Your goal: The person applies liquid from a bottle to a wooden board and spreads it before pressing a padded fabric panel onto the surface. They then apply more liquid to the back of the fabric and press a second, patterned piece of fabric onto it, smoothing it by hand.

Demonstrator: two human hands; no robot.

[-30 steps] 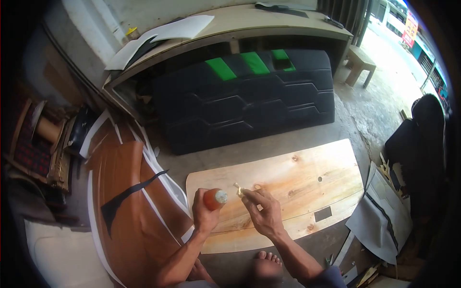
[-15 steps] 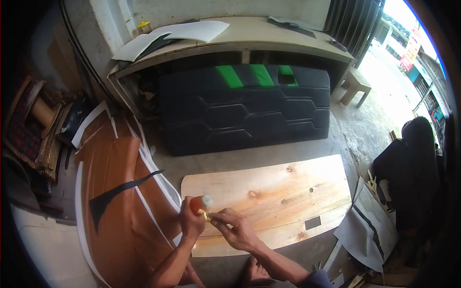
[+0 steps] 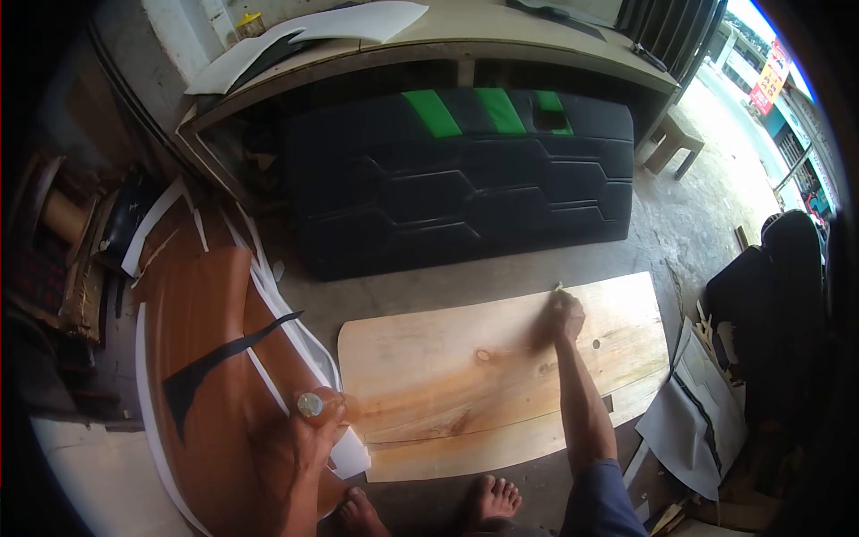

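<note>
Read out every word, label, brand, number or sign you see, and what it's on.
No text is readable.
Red-and-yellow hanging banner outside: markings too blurred.
Glossy black object, far left: small pale mark, too small.
Orange-filled clear bottle in the left hand: no legible label.
</note>
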